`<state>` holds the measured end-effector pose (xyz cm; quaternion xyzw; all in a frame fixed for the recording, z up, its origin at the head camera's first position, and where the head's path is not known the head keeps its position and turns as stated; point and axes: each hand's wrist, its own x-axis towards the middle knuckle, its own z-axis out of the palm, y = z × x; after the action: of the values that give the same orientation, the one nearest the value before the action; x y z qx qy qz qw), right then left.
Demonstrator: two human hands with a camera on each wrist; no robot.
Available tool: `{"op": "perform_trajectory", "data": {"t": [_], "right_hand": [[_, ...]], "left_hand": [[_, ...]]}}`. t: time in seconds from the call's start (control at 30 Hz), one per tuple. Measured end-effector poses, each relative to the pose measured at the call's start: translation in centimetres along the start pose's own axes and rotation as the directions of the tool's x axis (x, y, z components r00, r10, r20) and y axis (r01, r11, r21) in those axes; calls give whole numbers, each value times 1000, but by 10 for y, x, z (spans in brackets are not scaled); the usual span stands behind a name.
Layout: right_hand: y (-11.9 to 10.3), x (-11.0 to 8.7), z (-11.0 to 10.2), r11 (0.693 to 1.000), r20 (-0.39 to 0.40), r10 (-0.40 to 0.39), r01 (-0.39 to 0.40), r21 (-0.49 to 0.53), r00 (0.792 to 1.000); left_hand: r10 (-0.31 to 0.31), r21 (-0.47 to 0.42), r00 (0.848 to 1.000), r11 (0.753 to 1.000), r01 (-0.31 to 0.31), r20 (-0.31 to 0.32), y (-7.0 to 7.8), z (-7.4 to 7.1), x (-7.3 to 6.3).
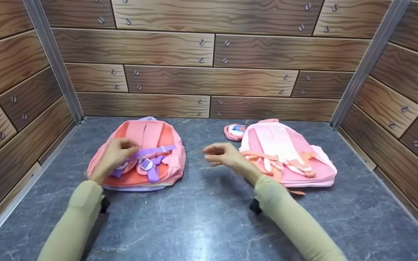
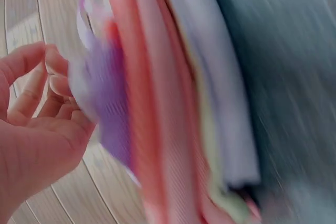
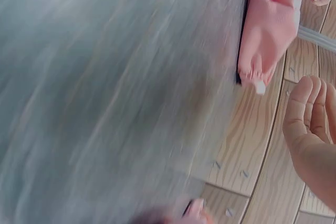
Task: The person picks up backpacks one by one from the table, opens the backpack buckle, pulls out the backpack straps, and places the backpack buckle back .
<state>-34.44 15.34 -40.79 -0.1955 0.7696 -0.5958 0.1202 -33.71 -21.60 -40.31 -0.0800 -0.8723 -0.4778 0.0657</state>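
Left grip [image 1: 117, 154], empty and loosely curved, has the coral backpack [image 1: 151, 138] beneath, whose loose purple straps [image 1: 153, 174] could snag a careless dip, while the pink backpack [image 1: 285, 143] lies beside the empty right grip [image 1: 230, 156].

In the head view, the bare left hand [image 1: 117, 152] hides part of the coral-pink fabric backpack [image 1: 144, 134] at left; the print on the small rounded red case [image 1: 235, 132], right of centre, is too small to read. In the left wrist view, the purple webbing strap [image 2: 112, 108] blurs. At right in the right wrist view, the frame's edge crops the bare right hand [image 3: 311, 148].
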Motion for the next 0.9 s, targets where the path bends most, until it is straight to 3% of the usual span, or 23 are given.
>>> {"op": "perform_trajectory", "data": {"t": [0.1,0.3,0.5,0.9], "right_hand": [[1,-7,-14,1000,-8,-12,11,-14,1000],[2,-19,-39,1000,-34,-14,13,-25,999],[2,-31,-60,999,-55,-2,-1,-45,998],[11,-56,-105,996,-90,17,-25,-83,996]], "left_hand": [[36,-5,999,999,-37,-7,14,18,3],[25,-112,1000,993,-25,3,41,53,9],[70,-132,998,989,-71,-9,62,87,14],[125,-181,989,978,-109,77,88,146,15]]}}
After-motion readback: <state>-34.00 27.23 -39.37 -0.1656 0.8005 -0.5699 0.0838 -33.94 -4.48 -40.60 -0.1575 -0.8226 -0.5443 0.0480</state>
